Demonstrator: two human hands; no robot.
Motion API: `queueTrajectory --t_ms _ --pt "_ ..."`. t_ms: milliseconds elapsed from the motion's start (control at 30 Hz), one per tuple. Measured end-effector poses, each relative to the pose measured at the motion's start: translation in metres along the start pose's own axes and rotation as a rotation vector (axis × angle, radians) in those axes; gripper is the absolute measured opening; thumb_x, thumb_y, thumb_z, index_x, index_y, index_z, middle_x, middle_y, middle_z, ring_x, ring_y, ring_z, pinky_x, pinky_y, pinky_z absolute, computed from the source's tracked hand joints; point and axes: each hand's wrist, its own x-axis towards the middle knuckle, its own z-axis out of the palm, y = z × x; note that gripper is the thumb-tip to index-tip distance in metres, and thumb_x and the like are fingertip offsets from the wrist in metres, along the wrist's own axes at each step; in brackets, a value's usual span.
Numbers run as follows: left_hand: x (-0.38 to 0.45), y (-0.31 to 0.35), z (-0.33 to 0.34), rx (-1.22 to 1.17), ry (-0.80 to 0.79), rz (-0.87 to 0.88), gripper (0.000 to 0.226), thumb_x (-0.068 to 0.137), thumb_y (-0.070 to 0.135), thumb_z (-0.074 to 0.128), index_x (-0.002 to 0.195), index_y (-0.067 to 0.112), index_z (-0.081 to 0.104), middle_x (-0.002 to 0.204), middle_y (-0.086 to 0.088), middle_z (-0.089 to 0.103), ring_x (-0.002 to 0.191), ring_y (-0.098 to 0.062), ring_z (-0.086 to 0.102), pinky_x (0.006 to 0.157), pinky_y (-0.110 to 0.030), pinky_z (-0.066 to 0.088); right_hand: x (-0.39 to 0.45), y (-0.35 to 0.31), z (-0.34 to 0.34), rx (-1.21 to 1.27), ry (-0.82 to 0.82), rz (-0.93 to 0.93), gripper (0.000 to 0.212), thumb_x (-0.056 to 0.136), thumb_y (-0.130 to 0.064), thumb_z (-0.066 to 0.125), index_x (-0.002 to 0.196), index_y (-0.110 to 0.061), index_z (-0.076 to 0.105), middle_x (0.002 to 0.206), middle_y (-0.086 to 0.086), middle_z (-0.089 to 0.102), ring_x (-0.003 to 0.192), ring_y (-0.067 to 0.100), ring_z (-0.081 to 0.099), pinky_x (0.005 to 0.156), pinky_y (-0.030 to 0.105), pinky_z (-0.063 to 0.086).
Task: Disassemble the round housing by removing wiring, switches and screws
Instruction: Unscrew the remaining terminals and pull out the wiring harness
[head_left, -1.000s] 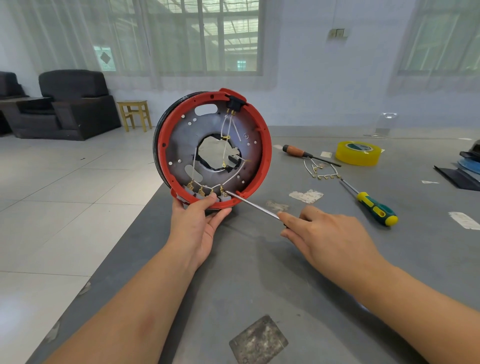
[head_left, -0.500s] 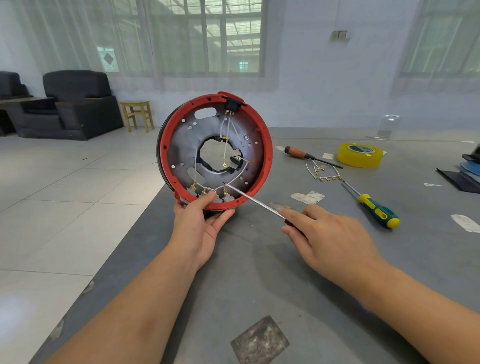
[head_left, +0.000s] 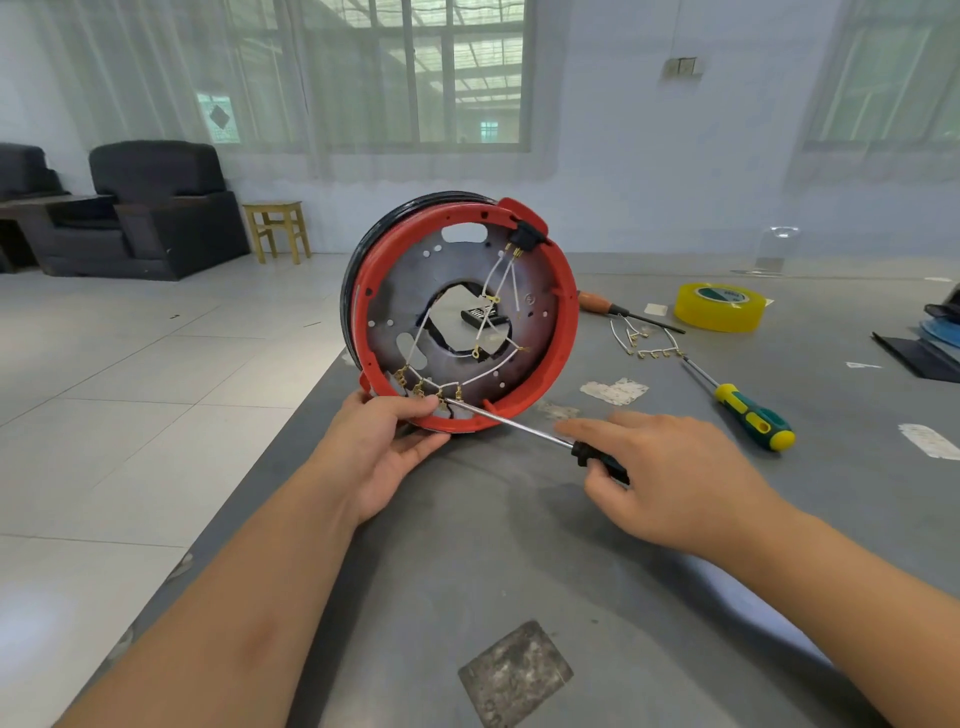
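Note:
The round housing (head_left: 563, 332), red-rimmed with a dark metal plate and a central hole, stands on edge on the grey table (head_left: 519, 545). My left hand (head_left: 384, 447) grips its lower rim, thumb on the inner edge. White wires (head_left: 498, 291) with brass terminals run from a black switch (head_left: 523, 238) at the top to a row of terminals (head_left: 426, 387) at the bottom. My right hand (head_left: 670, 478) holds a black-handled screwdriver (head_left: 519, 427); its tip touches the bottom terminals beside my left thumb.
A loose wire bundle (head_left: 649, 343) lies on the table beyond the housing. Near it are a green-and-yellow screwdriver (head_left: 748, 415), a wooden-handled screwdriver (head_left: 618, 310) and a yellow tape roll (head_left: 719, 306). Dark flat items (head_left: 930, 343) sit at the right edge. The table's left edge drops to a tiled floor.
The housing has turned slightly, its face angled more to the right. The screwdriver tip has shifted left along the bottom terminals, nearer my left thumb, and more of the handle shows.

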Motion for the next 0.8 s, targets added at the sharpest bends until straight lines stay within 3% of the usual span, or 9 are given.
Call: queueTrajectory --t_ms 167,233,400,533,667,800 --pt "-0.002 0.002 -0.007 0.027 -0.018 -0.006 0.034 0.086 -0.014 0.071 0.114 0.004 0.063 0.103 -0.021 0.079 0.094 -0.035 0.079 0.070 -0.043 0.066 0.001 0.007 -0.003 0.135 -0.026 -0.002 0.038 0.085 -0.043 0.040 0.117 -0.040 0.059 0.100 -0.014 0.070 0.088 0.019 0.063 0.072 0.034 0.055" --pt "-0.002 0.002 -0.009 0.014 -0.040 -0.011 0.030 0.088 -0.008 0.073 0.115 0.000 0.063 0.097 -0.021 0.078 0.095 -0.037 0.079 0.071 -0.043 0.066 0.001 0.010 -0.002 0.206 -0.032 0.010 0.030 0.088 -0.036 0.050 0.116 -0.040 0.064 0.098 -0.016 0.070 0.088 0.015 0.063 0.073 0.034 0.055" --pt "-0.002 -0.002 -0.011 0.017 -0.065 0.013 0.040 0.092 0.002 0.074 0.130 -0.005 0.060 0.118 -0.028 0.074 0.102 -0.039 0.077 0.074 -0.044 0.065 0.004 0.018 0.002 0.327 -0.031 0.027 0.025 0.092 -0.031 0.060 0.112 -0.040 0.071 0.084 -0.017 0.070 0.074 0.008 0.061 0.070 0.033 0.055" --pt "-0.001 -0.004 -0.011 0.021 -0.055 0.051 0.033 0.091 0.000 0.074 0.122 -0.001 0.062 0.113 -0.024 0.076 0.100 -0.039 0.077 0.073 -0.044 0.065 0.009 0.024 0.001 0.401 -0.067 0.028 0.024 0.095 -0.030 0.062 0.113 -0.040 0.073 0.086 -0.016 0.073 0.073 0.010 0.065 0.073 0.033 0.055" --pt "0.000 -0.006 -0.010 0.040 -0.027 0.078 0.030 0.091 -0.001 0.075 0.118 0.000 0.062 0.112 -0.022 0.077 0.099 -0.039 0.078 0.072 -0.045 0.066 0.013 0.026 -0.003 0.369 -0.093 0.026 0.028 0.099 -0.032 0.059 0.121 -0.044 0.070 0.092 -0.017 0.074 0.075 0.009 0.064 0.072 0.029 0.053" --pt "0.001 -0.006 -0.009 0.056 -0.012 0.088 0.028 0.091 -0.001 0.075 0.117 0.000 0.063 0.110 -0.021 0.078 0.099 -0.038 0.078 0.073 -0.045 0.066 0.015 0.027 -0.008 0.188 -0.083 -0.003 0.033 0.102 -0.039 0.051 0.131 -0.049 0.062 0.099 -0.011 0.074 0.082 0.008 0.062 0.074 0.035 0.055"
